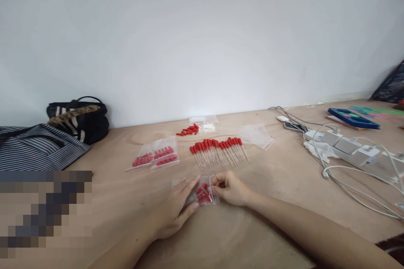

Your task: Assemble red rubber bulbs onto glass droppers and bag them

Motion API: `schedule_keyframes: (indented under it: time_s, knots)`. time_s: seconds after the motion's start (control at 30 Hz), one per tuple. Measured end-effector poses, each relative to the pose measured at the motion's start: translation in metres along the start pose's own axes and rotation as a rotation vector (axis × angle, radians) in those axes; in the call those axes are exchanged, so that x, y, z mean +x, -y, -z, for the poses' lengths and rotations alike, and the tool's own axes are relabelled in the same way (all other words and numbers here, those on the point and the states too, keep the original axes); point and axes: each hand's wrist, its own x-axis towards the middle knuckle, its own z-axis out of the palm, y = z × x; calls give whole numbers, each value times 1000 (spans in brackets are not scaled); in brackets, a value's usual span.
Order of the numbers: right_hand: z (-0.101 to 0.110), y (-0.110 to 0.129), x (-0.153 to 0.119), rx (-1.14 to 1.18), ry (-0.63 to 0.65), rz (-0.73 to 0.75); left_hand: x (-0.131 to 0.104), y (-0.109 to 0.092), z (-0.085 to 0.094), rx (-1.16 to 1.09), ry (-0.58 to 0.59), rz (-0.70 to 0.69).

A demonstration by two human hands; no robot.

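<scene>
A small clear zip bag (pixel 205 195) with red pieces inside lies on the table in front of me. My left hand (pixel 178 208) rests on the bag's left part, fingers stretched out and thumb apart. The bag's right edge, with its red seal line, is pinched between the thumb and fingers of my right hand (pixel 232 189). Just beyond lies a row of thin pale sticks with red tips (pixel 217 147). Filled zip bags (pixel 164 155) are to their left. Loose red pieces (pixel 188 130) sit farther back.
Flat zip bags (pixel 255 134) lie behind the sticks. A white power strip (pixel 356 151) and looping cables (pixel 347 208) occupy the right side, near a blue tray (pixel 353 117). A black bag (pixel 90 119) and a striped bag (pixel 41 147) stand at left against the wall.
</scene>
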Motion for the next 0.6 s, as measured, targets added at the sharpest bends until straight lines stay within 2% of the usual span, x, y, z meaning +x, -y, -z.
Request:
schedule_keyframes:
  time_s: [0.17,0.37,0.6]
  knots:
    - [1,0,0,-39,13,-39,1,-4,3,14,-4,-32]
    - [7,2,1,-292,128,55,1,-2,2,49,7,-59]
    - [14,-6,3,-72,274,74,-1,-1,5,67,40,-114]
